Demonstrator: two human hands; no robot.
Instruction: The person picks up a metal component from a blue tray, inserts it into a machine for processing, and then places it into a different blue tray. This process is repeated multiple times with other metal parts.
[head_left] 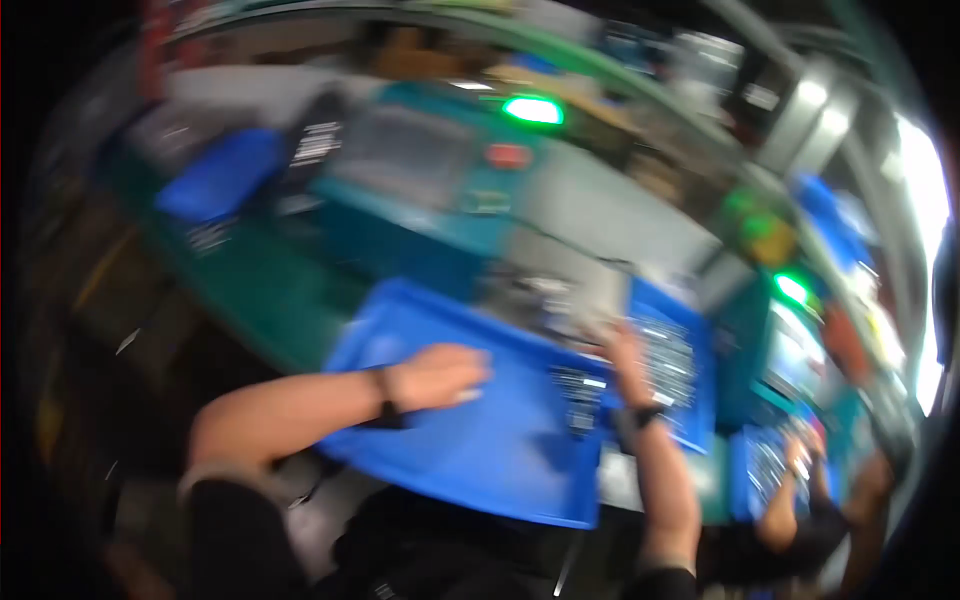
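A large blue tray (480, 450) lies in front of me, tilted in the view. Over its left part is my left hand (440, 376), its fingers curled closed; whatever they hold, if anything, is hidden. A small group of dark and shiny metal pieces (580, 398) lies at the tray's right end. My right hand (625, 362) reaches between this tray and a second blue tray (703, 400), which holds many shiny metal parts (668, 365). It is near a metal fixture (545, 300), and blur smears its fingers.
Behind the big tray stands a teal machine (405, 230) with a red button (508, 156) and a glowing green light (533, 109). A blue bin (222, 175) sits at the far left of the green bench (270, 300). At right, another person's hands (800, 450) work over a blue tray.
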